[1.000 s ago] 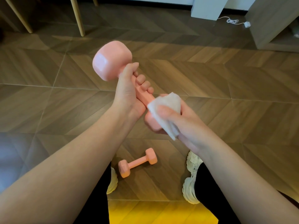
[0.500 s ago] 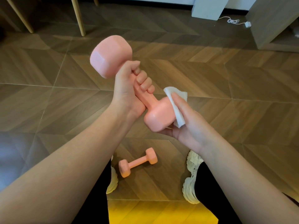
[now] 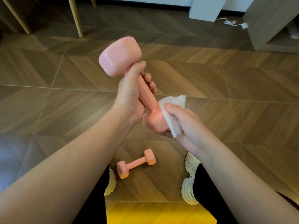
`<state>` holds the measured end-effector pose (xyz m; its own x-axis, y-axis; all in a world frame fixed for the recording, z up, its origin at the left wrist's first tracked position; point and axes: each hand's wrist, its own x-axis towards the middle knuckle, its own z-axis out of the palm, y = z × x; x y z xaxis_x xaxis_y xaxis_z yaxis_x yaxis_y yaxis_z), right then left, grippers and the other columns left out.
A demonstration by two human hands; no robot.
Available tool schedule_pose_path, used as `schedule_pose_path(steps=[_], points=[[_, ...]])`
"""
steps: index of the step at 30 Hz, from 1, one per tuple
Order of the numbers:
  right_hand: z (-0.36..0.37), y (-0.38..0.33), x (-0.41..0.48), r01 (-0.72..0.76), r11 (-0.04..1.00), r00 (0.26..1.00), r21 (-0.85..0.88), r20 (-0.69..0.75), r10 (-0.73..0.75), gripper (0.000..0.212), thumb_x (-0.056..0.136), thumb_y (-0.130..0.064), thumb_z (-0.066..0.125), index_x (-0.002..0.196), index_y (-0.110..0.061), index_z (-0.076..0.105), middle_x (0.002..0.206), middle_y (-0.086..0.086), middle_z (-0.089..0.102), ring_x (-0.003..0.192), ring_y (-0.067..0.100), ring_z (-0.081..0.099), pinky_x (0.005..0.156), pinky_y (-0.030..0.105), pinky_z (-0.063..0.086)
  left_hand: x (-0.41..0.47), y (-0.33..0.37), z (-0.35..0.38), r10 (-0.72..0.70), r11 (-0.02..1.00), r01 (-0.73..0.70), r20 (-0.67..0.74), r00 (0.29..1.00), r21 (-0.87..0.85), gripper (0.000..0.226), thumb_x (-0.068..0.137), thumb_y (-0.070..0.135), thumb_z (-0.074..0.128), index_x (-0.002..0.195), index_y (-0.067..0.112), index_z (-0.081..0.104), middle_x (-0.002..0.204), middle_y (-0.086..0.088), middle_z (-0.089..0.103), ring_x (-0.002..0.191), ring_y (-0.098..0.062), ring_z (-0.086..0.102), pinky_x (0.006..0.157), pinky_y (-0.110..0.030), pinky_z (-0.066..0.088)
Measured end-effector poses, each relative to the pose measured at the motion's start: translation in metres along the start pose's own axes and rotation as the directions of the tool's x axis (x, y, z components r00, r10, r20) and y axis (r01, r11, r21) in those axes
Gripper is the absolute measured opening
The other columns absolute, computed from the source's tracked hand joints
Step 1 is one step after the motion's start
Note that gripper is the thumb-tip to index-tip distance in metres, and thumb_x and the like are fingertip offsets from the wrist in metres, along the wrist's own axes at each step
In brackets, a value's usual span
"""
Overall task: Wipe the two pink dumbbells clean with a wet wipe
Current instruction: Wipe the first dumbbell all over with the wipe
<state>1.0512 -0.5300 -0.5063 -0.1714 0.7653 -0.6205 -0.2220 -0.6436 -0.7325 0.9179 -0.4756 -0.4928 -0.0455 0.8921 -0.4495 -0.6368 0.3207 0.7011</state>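
Note:
My left hand (image 3: 131, 94) grips the handle of a pink dumbbell (image 3: 120, 55), held up and tilted with one head high at the left and the other low at the right. My right hand (image 3: 182, 125) holds a white wet wipe (image 3: 171, 109) pressed against the right side of the lower head, fingers curled under it. A second pink dumbbell (image 3: 136, 163) lies on the wooden floor between my feet.
White sneakers (image 3: 189, 178) stand on the herringbone wood floor (image 3: 242, 110). Wooden chair legs (image 3: 75, 16) rise at the back left. A white post (image 3: 205, 8), a coiled cable (image 3: 229, 22) and a grey cabinet (image 3: 271, 23) stand at the back right.
My right hand moved the wipe off the lower head's end and round to its right side. The held dumbbell tilted slightly more upright. The floor dumbbell stayed still.

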Motion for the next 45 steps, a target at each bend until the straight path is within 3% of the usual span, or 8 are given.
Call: schedule_pose_path(steps=[7,13,18,24,29,35,39,45], points=[[0.010,0.007,0.013,-0.130,0.985,0.990,-0.112,-0.071,0.123,0.031,0.100,-0.028,0.051,0.121,-0.009,0.061,0.115,0.017,0.071,0.096,0.025,0.069,0.087,0.046,0.058,-0.002,-0.007,-0.001,0.101,0.982,-0.109,0.058,0.993,0.155,0.044,0.092,0.012,0.062,0.053,0.017,0.042,0.046,0.001,0.036,0.042,-0.015,0.032,0.047,-0.028,0.029],[-0.005,0.004,0.003,-0.188,0.982,0.975,-0.019,0.116,0.189,0.031,0.100,-0.018,0.049,0.123,-0.001,0.060,0.121,0.024,0.067,0.112,0.032,0.067,0.094,0.054,0.054,-0.004,-0.004,-0.004,0.064,0.981,-0.091,0.158,0.985,0.171,0.041,0.090,0.010,0.058,0.054,0.018,0.041,0.045,0.001,0.033,0.041,-0.014,0.029,0.045,-0.026,0.027],[0.003,0.011,0.009,-0.239,0.968,0.970,-0.076,0.028,0.242,0.029,0.099,-0.028,0.051,0.114,-0.007,0.065,0.111,0.021,0.072,0.095,0.032,0.071,0.077,0.049,0.061,-0.006,-0.012,-0.002,0.042,0.964,-0.104,0.245,0.969,0.245,0.034,0.076,0.016,0.061,0.047,0.019,0.042,0.043,0.001,0.033,0.039,-0.014,0.030,0.046,-0.029,0.025],[0.001,0.008,0.006,-0.216,0.974,0.974,0.064,0.090,0.210,0.026,0.102,-0.024,0.047,0.117,-0.008,0.061,0.122,0.024,0.066,0.112,0.037,0.066,0.083,0.053,0.059,-0.002,-0.010,-0.003,0.168,0.902,-0.254,0.256,0.952,0.349,0.032,0.073,0.043,0.070,0.074,0.014,0.055,0.066,-0.001,0.051,0.059,-0.015,0.048,0.058,-0.031,0.041],[0.002,0.011,0.014,-0.191,0.974,0.982,0.123,0.034,0.188,0.030,0.100,-0.017,0.049,0.125,-0.001,0.055,0.128,0.025,0.061,0.116,0.037,0.063,0.084,0.053,0.059,0.001,-0.010,-0.004,0.125,0.912,-0.166,0.133,0.983,0.374,0.071,0.063,0.080,0.052,0.090,0.015,0.062,0.074,0.003,0.058,0.067,-0.014,0.055,0.070,-0.034,0.047],[0.013,0.016,0.019,-0.210,0.977,0.974,0.039,-0.081,0.213,0.028,0.099,-0.028,0.056,0.121,-0.012,0.061,0.104,0.013,0.073,0.094,0.029,0.072,0.073,0.046,0.062,-0.006,-0.009,0.001,0.149,0.876,-0.239,0.237,0.960,0.418,0.074,0.079,0.080,0.031,0.081,0.010,0.056,0.066,-0.001,0.050,0.057,-0.014,0.042,0.058,-0.030,0.038],[0.008,0.018,0.010,-0.219,0.975,0.976,0.045,0.018,0.218,0.029,0.099,-0.026,0.055,0.123,-0.011,0.060,0.117,0.018,0.069,0.105,0.033,0.068,0.077,0.045,0.062,-0.007,-0.004,-0.003,0.104,0.930,-0.194,0.284,0.953,0.311,0.072,0.091,0.071,0.018,0.077,0.012,0.055,0.063,-0.003,0.044,0.053,-0.015,0.036,0.053,-0.029,0.033],[0.011,0.020,0.011,-0.257,0.966,0.966,0.031,-0.032,0.258,0.027,0.097,-0.035,0.057,0.113,-0.015,0.065,0.102,0.013,0.074,0.091,0.031,0.072,0.069,0.044,0.063,-0.015,-0.010,0.002,0.081,0.945,-0.202,0.414,0.906,0.258,0.073,0.084,0.069,0.017,0.074,0.009,0.056,0.056,-0.004,0.042,0.049,-0.019,0.030,0.050,-0.032,0.026]])
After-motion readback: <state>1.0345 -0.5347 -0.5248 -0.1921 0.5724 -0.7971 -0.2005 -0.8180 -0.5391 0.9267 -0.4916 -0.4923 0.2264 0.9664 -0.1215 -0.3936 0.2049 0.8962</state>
